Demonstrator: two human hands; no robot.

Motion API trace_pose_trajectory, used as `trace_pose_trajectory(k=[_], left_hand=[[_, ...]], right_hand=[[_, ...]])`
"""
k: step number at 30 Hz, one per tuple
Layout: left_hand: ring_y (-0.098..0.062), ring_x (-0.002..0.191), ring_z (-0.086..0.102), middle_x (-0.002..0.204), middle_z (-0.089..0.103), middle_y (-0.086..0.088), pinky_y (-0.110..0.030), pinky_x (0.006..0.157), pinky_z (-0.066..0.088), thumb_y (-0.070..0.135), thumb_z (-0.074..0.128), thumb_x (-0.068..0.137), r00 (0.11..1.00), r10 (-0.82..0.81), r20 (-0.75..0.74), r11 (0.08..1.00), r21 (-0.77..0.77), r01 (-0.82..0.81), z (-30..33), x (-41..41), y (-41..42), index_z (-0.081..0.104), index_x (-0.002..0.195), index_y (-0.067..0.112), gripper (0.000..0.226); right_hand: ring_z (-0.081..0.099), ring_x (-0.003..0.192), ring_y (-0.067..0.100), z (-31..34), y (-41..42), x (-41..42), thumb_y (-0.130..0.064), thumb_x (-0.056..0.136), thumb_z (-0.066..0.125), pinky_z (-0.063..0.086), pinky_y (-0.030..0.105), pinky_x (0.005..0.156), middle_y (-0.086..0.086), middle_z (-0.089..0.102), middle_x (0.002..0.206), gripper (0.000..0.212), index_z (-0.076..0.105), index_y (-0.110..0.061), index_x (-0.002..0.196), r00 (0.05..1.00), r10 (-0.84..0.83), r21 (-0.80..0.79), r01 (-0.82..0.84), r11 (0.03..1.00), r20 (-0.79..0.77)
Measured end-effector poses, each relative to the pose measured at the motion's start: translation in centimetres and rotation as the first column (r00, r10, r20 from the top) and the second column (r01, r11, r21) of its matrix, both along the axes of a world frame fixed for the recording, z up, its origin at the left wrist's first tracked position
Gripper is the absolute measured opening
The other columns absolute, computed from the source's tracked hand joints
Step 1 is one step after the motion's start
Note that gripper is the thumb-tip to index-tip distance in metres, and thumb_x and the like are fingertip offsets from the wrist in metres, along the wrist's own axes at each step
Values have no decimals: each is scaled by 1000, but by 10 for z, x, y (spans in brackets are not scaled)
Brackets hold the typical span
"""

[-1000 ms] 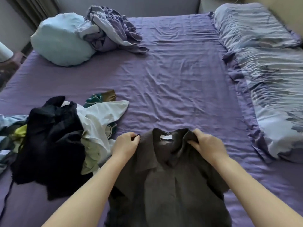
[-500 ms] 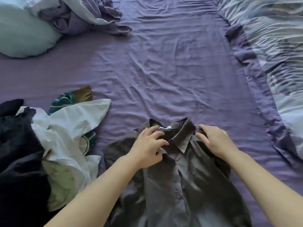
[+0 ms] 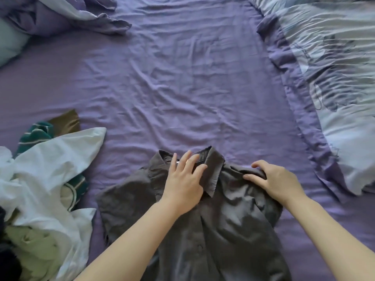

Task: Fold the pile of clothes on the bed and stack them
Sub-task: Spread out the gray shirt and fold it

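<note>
Head view, items as they lie on my bed:

1. Grey collared shirt [image 3: 213, 230] – front side up, flat on the purple bedsheet [image 3: 182, 88] at the near middle, collar pointing away from me, button placket running down the centre; a small white label shows inside the collar

2. My left hand [image 3: 183, 179] – fingers straight and spread, palm down, pressing on the collar at the neck opening, fingertips reaching over the label

3. My right hand [image 3: 276, 179] – resting on the shirt's right shoulder, fingers curled and gathering a fold of the grey cloth between thumb and fingers

4. Pile of unfolded clothes [image 3: 40, 199] – to my left, just beside the shirt's left sleeve; a white garment [image 3: 60, 159] lies on top, a green garment with white stripes [image 3: 36, 134] and a brown piece [image 3: 67, 122] stick out at its far edge, a pale green one and something black sit at the near left

5. Patterned blue-grey duvet [image 3: 334, 78] – along the right side of the bed, purple border turned toward the middle

6. Crumpled purple and pale bedding [image 3: 60, 15] – far left corner, beside a light blue pillow [image 3: 10, 45]
</note>
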State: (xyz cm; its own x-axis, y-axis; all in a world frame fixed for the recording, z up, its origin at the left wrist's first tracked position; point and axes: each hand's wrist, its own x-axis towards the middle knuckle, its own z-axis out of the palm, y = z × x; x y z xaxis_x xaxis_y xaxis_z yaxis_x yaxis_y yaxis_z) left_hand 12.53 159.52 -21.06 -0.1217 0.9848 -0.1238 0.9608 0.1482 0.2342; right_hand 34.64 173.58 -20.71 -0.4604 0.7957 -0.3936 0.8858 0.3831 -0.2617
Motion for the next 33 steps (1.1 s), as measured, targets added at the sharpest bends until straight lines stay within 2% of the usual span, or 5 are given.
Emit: trace_pose_trajectory(k=[5,11,18,22,33], left_hand=[[-26,147,8,159,18,-7,-55,117,6,53,41,93,944,-317,-92,947,-88,309,-22,39,11,27,150,20,67],[-22,146,-17,160,-13,-6,-48,116,-17,69,28,89,971,-204,-126,949,-269,164,-52,34,17,-14,150,14,92],[-30,136,30,147,36,-12,-40,114,23,43,59,87,914,207,350,965,79,-248,-26,38,37,37,144,15,67],[-30,120,47,129,58,-7,-42,98,33,41,50,95,768,567,296,823,-194,-533,-16,32,82,39,139,17,51],[-25,106,50,114,59,-1,-37,86,31,25,60,92,840,486,242,850,93,-519,-16,34,75,55,133,27,41]], right_hand=[[60,94,18,0,16,-5,-77,77,10,35,34,61,-7,64,87,65,49,-25,80,985,143,-4,-143,990,94],[58,95,26,-26,25,4,-49,98,32,34,35,64,3,61,95,38,50,-17,88,996,83,32,-84,996,44],[59,85,33,-42,5,-4,-30,94,55,37,40,70,8,63,87,22,64,-11,92,996,81,267,-86,960,27],[61,72,34,-41,3,-6,-22,85,70,43,41,66,9,67,77,11,70,-11,85,992,115,334,-88,938,-59],[61,86,33,-38,-3,-12,-14,80,73,43,45,80,10,66,90,16,66,-9,93,988,-72,458,127,880,-135]])
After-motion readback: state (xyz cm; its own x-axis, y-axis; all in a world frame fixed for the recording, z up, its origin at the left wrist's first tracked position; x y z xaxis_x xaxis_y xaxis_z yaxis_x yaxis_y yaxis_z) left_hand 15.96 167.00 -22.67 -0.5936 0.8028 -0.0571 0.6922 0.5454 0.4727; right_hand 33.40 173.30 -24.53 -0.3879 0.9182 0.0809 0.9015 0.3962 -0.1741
